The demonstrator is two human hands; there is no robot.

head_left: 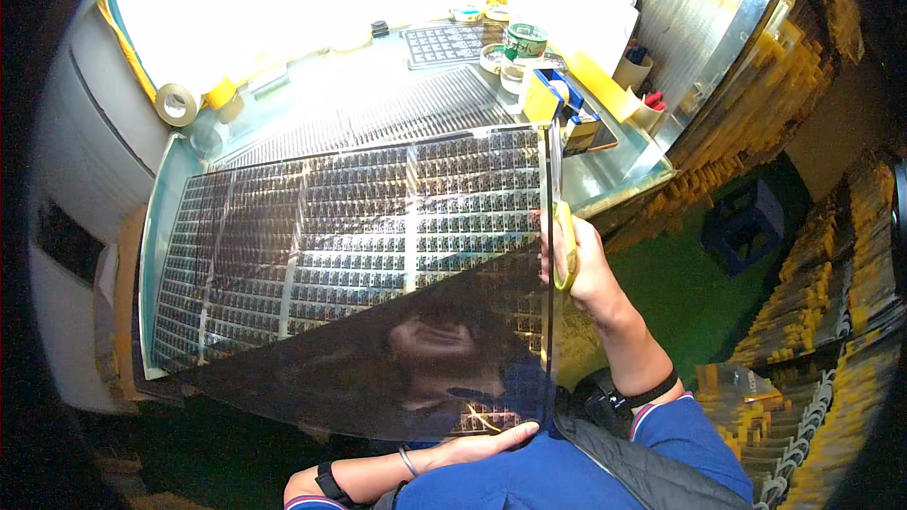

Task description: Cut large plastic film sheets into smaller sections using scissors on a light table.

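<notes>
We have a large film sheet (pixel 350 227), dark and printed with rows of tiny repeated frames, lying partly over a bright glass-topped table (pixel 149 246) and partly out past its near side, toward the body. Our right hand (pixel 593 269) is closed around the yellow-green handles of a pair of scissors (pixel 571 250), right beside the sheet's right edge; some of its fingers show at that edge. Our left hand (pixel 472 451) is at the near edge, close to the near right corner, thumb laid along it; its fingers are hidden, so we cannot tell how firmly it pinches. The main risk, as we judge it, is the overhanging part: with so much of the sheet off the glass, a loose left hand could let it sag, slide or crease. The scissors are another worry, since a small turn of the right wrist could nick or scratch the printed rows. Lifting the far right corner carelessly might also catch the blue-and-yellow tape dispenser (pixel 544 99), which stands just beyond it. As for direction, the sheet's long axis runs left to right across us, its far edge climbing slightly toward the right, while its short right edge runs away from us. The scissors point away from the body, roughly along that edge.
</notes>
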